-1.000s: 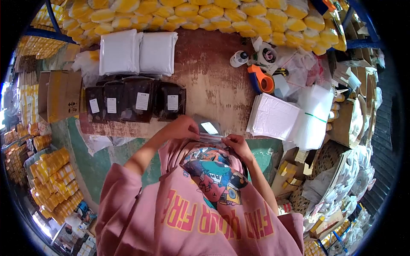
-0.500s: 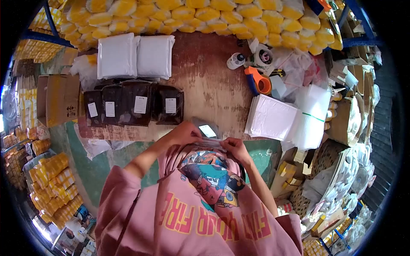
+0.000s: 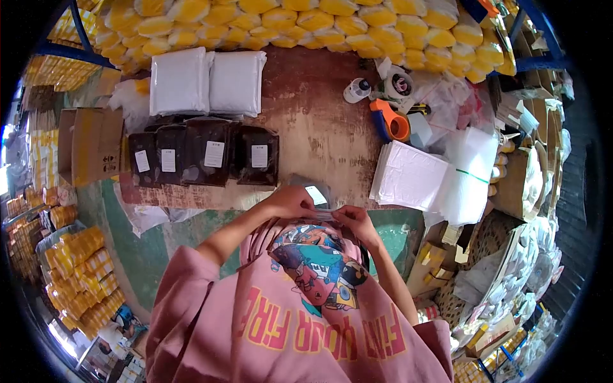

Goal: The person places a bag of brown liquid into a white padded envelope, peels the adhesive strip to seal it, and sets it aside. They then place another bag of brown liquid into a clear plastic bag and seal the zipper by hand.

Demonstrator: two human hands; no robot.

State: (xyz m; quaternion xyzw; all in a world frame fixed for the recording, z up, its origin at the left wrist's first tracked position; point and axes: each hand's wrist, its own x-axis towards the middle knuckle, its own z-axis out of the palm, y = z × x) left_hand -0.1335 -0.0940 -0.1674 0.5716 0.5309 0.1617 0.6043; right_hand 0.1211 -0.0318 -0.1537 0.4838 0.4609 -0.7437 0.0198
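At the table's front edge my left hand (image 3: 292, 202) and my right hand (image 3: 354, 223) pinch the near edge of a clear plastic bag (image 3: 299, 182), close together in front of my shirt. A white label (image 3: 315, 195) shows on the bag, just beyond my fingers. Left of my hands, dark packs (image 3: 257, 172) with white labels lie in a row on the wooden table (image 3: 313, 140). Behind that row are two stacks of white packs (image 3: 235, 83).
Yellow packs (image 3: 313, 25) are piled along the back. On the right lie white bags (image 3: 408, 175), a banded clear stack (image 3: 469, 175), an orange and blue tape dispenser (image 3: 389, 121) and a small bottle (image 3: 356, 90). A cardboard box (image 3: 92, 145) stands left.
My left hand has shifted slightly right and down, nearer my right hand along the bag's edge. The whole view has moved a little.
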